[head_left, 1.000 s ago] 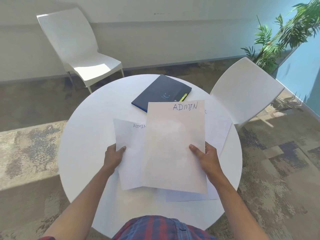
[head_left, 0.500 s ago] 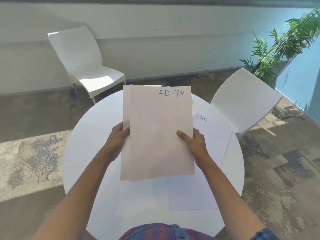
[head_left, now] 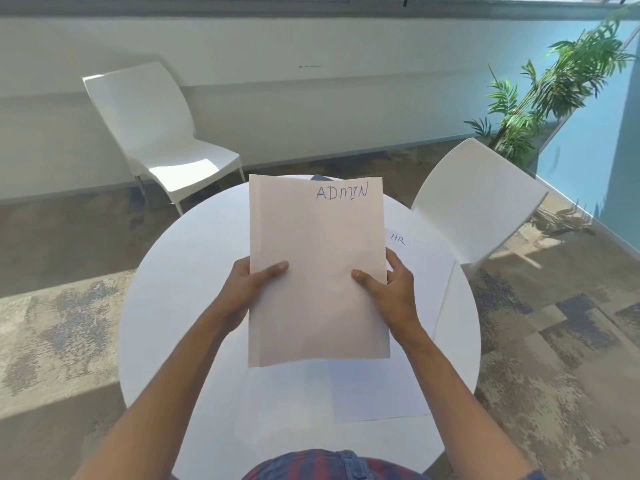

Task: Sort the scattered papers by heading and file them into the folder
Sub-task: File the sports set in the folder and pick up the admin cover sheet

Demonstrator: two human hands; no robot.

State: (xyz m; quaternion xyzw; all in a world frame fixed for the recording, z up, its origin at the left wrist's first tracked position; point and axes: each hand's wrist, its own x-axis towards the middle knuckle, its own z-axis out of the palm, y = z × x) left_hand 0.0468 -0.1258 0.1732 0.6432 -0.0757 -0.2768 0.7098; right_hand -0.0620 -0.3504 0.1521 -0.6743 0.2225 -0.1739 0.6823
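ADMIN stack (head_left: 317, 271) upright above desk (head_left: 194, 271), long axis away from body | left hand (head_left: 247, 289), right hand (head_left: 391, 289): thumbs in front pinching side edges | folder (head_left: 317, 177) hidden behind top edge, straight ahead | HR sheet (head_left: 426, 271) nearer right hand

Both hands, left hand (head_left: 242, 289) and right hand (head_left: 391, 289), grip ADMIN papers (head_left: 317, 271) (held above the table (head_left: 180, 271)).
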